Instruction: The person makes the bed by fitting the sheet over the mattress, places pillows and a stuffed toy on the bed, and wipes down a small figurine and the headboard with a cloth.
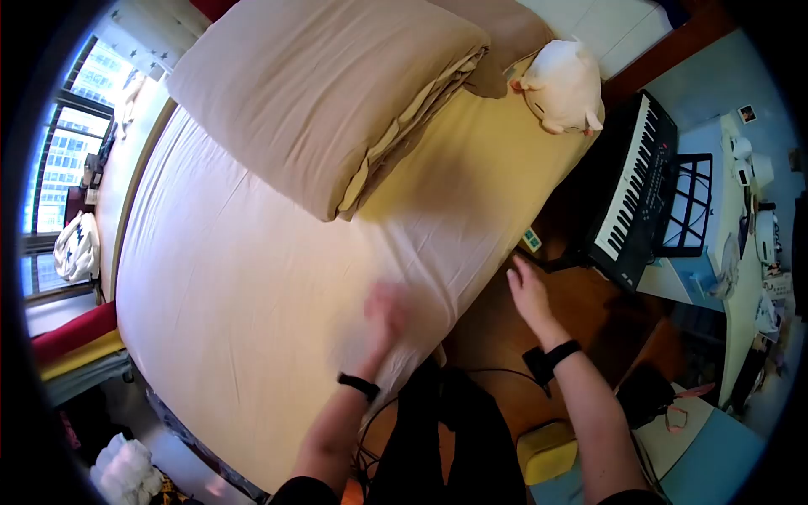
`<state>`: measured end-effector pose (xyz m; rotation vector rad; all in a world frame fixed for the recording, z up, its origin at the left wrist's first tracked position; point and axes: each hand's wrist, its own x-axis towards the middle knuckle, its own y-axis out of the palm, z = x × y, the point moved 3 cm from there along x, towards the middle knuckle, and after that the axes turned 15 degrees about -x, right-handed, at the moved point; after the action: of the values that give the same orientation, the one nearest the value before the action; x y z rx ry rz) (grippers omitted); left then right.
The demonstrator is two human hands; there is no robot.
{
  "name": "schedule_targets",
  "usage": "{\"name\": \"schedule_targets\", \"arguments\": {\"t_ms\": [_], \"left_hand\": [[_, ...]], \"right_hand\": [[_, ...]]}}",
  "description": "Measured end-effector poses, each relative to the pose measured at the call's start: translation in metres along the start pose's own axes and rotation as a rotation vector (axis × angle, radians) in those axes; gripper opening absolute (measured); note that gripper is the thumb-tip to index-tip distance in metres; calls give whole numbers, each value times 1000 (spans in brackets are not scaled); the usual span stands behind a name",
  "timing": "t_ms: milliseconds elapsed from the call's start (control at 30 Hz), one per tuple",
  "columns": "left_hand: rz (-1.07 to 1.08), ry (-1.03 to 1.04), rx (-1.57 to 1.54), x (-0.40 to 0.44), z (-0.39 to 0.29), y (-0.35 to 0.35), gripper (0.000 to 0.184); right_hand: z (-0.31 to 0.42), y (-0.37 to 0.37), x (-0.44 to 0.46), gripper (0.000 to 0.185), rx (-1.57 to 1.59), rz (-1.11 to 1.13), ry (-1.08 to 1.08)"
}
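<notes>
My left hand (387,313) is over the near part of the bed's fitted sheet (252,278), smeared by motion, so its fingers do not show clearly. A few wrinkles run across the sheet just beyond it. My right hand (528,293) is off the bed's right edge, above the brown floor, with its fingers stretched out and nothing visible in it. Dark bands are on both wrists. A folded beige quilt (328,93) lies on the far half of the bed, its yellowish lining showing along the fold.
A white plush toy (566,88) sits at the bed's far right corner near a brown pillow (505,38). An electronic keyboard (631,189) stands right of the bed. Cables (505,370) cross the floor by my legs, near a yellow box-like object (547,452). Windows are at left.
</notes>
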<state>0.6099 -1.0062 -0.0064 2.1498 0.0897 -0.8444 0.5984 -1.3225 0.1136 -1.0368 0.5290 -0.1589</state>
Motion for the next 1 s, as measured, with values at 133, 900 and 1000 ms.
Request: {"name": "schedule_targets", "arguments": {"t_ms": [133,900,1000], "left_hand": [[-230,733,1673,41,-77,33,52],[-244,615,1810,209,83,289,52],[546,608,1540,214,154,422,43]], "right_hand": [[14,-7,55,49,-50,-107,-66],[-89,-267,377,51,-143,-522,-9],[-135,-319,335,59,201,-571,33]]}}
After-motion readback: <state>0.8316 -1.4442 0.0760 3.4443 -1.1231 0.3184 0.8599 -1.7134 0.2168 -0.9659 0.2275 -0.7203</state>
